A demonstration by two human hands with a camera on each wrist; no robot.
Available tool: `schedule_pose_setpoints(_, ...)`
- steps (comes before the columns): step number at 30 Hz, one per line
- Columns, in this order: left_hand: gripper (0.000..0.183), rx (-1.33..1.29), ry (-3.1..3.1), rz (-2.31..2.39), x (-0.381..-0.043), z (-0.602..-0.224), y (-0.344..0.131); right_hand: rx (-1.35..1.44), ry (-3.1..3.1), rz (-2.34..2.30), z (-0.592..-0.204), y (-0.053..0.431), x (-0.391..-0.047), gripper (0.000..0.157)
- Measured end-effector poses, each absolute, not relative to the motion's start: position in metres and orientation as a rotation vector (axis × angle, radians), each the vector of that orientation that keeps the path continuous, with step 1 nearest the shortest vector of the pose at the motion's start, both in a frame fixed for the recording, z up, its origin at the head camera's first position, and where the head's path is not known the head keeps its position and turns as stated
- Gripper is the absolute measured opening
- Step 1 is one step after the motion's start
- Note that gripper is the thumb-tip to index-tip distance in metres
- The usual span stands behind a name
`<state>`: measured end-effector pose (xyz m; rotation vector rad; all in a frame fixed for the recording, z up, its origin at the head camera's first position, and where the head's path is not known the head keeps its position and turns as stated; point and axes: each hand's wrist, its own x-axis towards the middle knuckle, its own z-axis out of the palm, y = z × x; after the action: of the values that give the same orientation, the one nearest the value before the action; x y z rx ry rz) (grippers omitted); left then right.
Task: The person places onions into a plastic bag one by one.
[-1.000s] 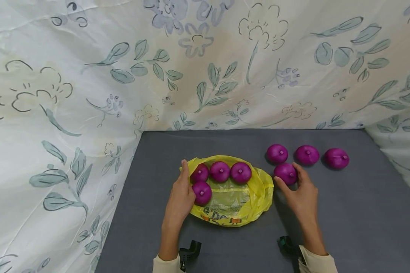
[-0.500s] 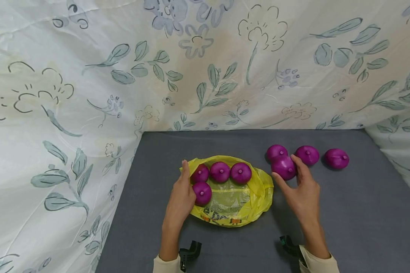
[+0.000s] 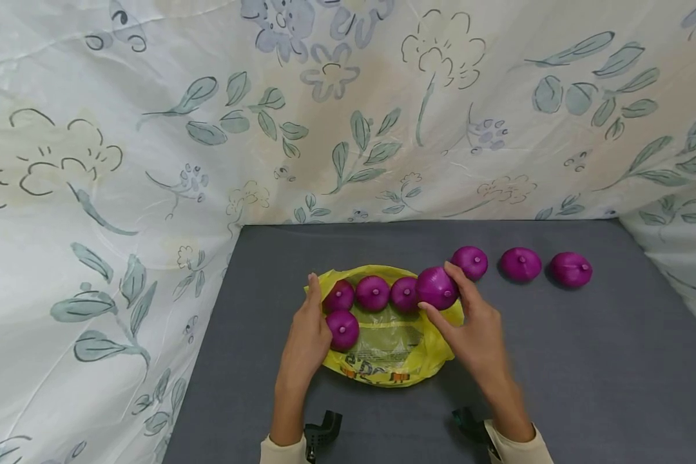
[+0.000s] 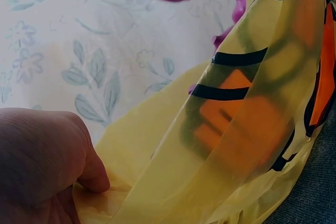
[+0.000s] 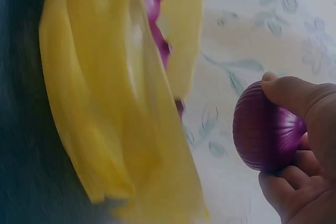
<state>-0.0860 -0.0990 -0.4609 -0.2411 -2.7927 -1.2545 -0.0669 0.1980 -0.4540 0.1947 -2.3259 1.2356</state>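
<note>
A yellow plastic bag [image 3: 388, 376] lies with its mouth spread wide on the dark tabletop, several red onions [image 3: 373, 293] inside along its far and left sides. At the bag's left edge, my left hand [image 3: 305, 340] holds the plastic rim; the left wrist view shows the thumb against the yellow film [image 4: 168, 182]. My right hand [image 3: 477, 332] grips another red onion [image 3: 437, 288] between thumb and fingers, over the bag's right side. In the right wrist view that onion [image 5: 262, 129] is raised, apart from the bag [image 5: 121, 108].
To the right of the bag, three more red onions sit in a row: a near one [image 3: 470, 263], a middle one [image 3: 521, 265] and a far-right one [image 3: 571, 269]. Floral cloth [image 3: 348, 116] hangs behind and beside the dark table [image 3: 603, 361].
My right hand has lifted the onion from the table right of the bag and carried it left over the bag's right rim. The left hand stays at the bag's left edge.
</note>
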Motion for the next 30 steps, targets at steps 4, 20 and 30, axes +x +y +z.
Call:
schedule_pose_setpoints(4, 0.08, -0.254, -2.788, -1.248, -0.086, -0.461, -0.099, 0.25, -2.369, 1.212, -0.454, 0.182, -0.066, 0.09)
schedule_pose_setpoints(20, 0.077, -0.233, -2.798, -1.229, -0.084, -0.459, -0.099, 0.372, -2.454, 1.308, -0.465, 0.148, -0.064, 0.083)
schedule_pose_setpoints(30, 0.076, -0.229, -2.797, -1.218, -0.084, -0.46, -0.1, 0.405, -2.546, 1.331, -0.472, 0.136, -0.061, 0.083)
